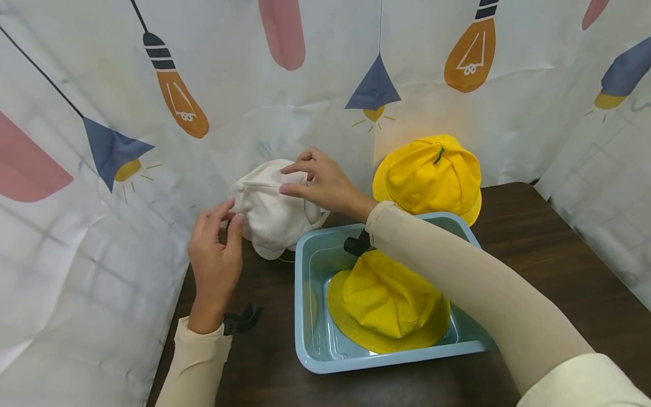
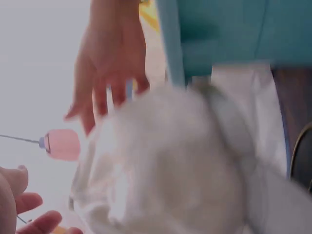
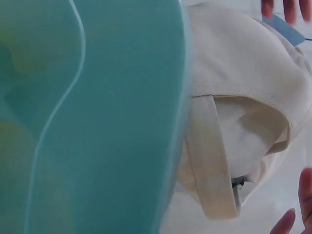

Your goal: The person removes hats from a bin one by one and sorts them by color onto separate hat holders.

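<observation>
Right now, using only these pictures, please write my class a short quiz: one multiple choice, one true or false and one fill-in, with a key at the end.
1. What lies inside the blue tub?
A) a folded towel
B) a yellow hat
C) a pair of socks

2. True or false: a second yellow hat sits past the tub's far side, as the head view shows it.

3. Fill in the colour: the left hand and the right hand are both close to a cap that is ____.

Key: 1. B; 2. True; 3. white
</observation>
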Demonstrator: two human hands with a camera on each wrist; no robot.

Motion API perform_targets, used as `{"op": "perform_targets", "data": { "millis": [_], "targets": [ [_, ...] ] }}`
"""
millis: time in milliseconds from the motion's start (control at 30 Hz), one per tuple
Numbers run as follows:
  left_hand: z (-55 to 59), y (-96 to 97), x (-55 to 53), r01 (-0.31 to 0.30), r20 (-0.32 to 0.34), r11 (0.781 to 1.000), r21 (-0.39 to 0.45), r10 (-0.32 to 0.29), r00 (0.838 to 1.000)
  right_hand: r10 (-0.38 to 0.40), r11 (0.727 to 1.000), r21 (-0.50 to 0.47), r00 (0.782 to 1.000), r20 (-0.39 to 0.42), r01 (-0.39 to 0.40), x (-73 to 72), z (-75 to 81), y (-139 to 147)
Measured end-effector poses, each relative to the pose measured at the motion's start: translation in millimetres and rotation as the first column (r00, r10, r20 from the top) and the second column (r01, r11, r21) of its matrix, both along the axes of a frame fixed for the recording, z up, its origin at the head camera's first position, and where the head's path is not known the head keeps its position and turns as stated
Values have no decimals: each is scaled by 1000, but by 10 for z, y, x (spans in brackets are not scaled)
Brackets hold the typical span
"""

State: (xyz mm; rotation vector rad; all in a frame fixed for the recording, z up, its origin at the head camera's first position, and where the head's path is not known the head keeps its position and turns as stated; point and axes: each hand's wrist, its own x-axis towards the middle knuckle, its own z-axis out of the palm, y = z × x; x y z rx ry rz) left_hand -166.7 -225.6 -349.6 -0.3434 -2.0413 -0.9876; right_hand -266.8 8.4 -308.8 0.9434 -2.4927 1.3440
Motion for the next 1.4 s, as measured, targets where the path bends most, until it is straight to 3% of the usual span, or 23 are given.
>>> {"op": "perform_targets", "data": {
  "millis": [167,433,833,1200,1400],
  "targets": [
    [72,-118,-268,-44,-42,998,-48,42,998,-17,1000,6,1000,18,17,44,-28,54],
    [121,-196,-525,-3,-48,990,-138,-4,999,-77,996,44,996,52,75,-9,-129,94],
    [182,-211,-662,18,-94,985,-169,-34,995,-86,996,28,988,131,83,-30,-159,50],
    [233,-236,-746,7,-164,963,-268,-53,985,-154,987,-35,988,11,154,-66,-169,43],
    [335,-246,-758,28,-113,955,-295,-64,991,-176,983,-47,984,0,175,-76,-160,44]
  ]
}}
